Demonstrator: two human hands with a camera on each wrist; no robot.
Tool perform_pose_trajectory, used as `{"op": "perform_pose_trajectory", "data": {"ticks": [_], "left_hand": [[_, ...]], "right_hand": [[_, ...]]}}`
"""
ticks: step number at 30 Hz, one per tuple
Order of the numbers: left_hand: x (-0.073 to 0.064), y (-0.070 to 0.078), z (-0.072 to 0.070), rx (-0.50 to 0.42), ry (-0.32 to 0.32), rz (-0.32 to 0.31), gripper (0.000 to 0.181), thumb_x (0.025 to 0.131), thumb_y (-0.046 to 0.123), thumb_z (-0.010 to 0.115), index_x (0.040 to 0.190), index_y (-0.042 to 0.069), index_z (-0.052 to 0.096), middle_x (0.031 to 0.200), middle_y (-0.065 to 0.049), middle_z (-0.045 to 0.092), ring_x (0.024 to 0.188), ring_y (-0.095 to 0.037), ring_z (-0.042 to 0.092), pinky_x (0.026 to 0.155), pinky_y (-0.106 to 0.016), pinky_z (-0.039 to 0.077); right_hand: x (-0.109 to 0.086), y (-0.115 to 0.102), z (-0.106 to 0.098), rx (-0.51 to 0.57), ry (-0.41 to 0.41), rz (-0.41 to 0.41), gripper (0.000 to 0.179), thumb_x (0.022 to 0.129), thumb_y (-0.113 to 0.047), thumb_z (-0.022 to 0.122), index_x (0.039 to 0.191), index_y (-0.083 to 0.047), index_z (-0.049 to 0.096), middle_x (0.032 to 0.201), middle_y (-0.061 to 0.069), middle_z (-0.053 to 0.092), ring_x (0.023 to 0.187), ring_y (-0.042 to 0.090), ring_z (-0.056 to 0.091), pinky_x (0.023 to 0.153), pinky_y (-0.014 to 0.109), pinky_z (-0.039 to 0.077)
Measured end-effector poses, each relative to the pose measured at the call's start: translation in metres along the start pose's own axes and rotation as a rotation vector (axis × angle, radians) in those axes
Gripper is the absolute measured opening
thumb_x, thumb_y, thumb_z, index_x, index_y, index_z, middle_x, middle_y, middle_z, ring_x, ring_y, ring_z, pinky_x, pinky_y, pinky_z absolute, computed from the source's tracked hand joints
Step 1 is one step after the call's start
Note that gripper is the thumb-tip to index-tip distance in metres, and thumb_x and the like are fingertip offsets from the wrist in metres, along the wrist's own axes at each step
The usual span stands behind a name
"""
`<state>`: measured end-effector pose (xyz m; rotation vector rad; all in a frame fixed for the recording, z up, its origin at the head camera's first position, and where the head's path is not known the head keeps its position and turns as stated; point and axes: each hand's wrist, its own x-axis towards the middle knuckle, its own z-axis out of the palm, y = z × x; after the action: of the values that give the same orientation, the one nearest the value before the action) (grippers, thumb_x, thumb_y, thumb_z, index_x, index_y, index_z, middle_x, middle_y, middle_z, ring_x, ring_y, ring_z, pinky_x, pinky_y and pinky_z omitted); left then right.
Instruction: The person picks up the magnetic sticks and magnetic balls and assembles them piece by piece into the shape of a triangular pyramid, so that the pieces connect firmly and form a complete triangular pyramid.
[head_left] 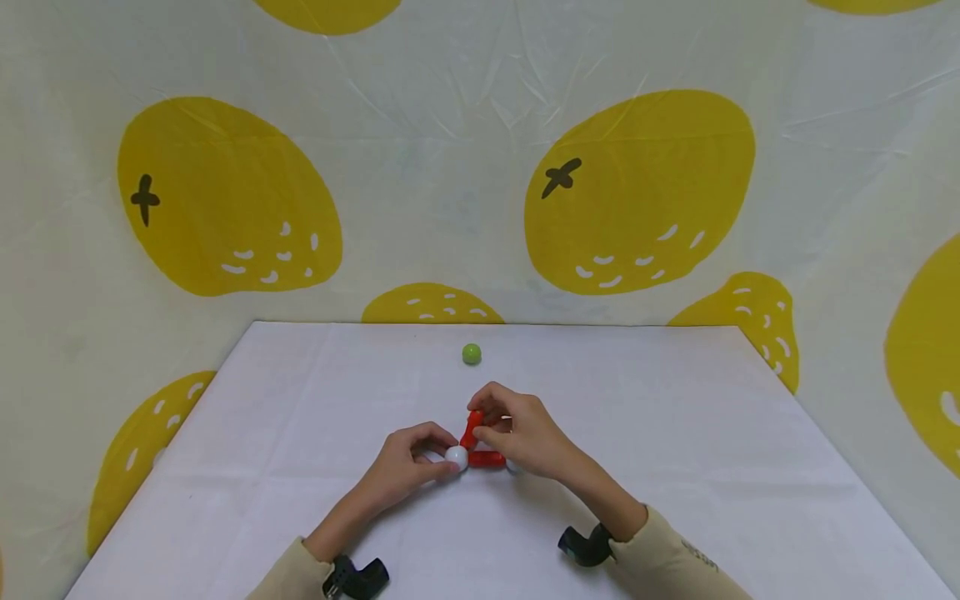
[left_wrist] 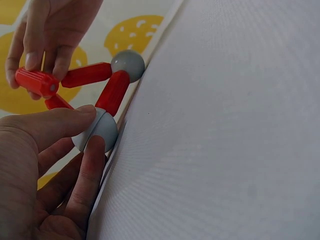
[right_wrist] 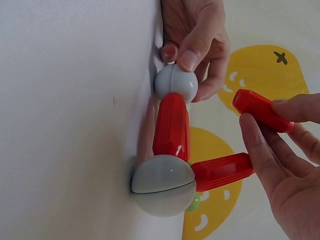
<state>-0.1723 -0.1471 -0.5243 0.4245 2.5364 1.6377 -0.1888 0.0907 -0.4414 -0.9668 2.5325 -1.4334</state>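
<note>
My left hand (head_left: pixel 412 458) pinches a white ball (head_left: pixel 457 457) between thumb and fingers, low over the white tabletop. A red rod (left_wrist: pixel 113 94) joins this ball to a second white ball (right_wrist: pixel 164 186), mostly hidden behind my right hand in the head view. Another red rod (right_wrist: pixel 224 172) sticks up from that second ball toward my right fingers. One more red rod (left_wrist: pixel 56 102) rises from the ball my left hand holds. My right hand (head_left: pixel 521 429) holds a separate red rod (right_wrist: pixel 261 110) between thumb and fingers above the joined pieces, its end facing outward.
A green ball (head_left: pixel 471 354) lies farther back on the white tabletop (head_left: pixel 637 400), near its far edge. Behind the table hangs a pale cloth (head_left: pixel 435 183) printed with yellow fruit. A black wrist mount (head_left: pixel 585 546) is on my right forearm.
</note>
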Motion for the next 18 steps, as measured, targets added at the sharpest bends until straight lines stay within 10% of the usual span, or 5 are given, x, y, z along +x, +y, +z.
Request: {"op": "perform_pose_trajectory", "data": {"ticks": [18], "left_hand": [[0.0009, 0.0003, 0.0006, 0.002, 0.0, -0.003, 0.028, 0.086, 0.027, 0.084, 0.111, 0.022, 0.073, 0.107, 0.0, 0.074, 0.092, -0.012, 0.068, 0.073, -0.024, 0.058]], "right_hand": [[-0.0004, 0.0003, 0.0007, 0.006, -0.005, 0.019, 0.025, 0.094, -0.004, 0.069, 0.116, -0.014, 0.063, 0.104, -0.002, 0.072, 0.091, 0.012, 0.068, 0.082, 0.025, 0.058]]}}
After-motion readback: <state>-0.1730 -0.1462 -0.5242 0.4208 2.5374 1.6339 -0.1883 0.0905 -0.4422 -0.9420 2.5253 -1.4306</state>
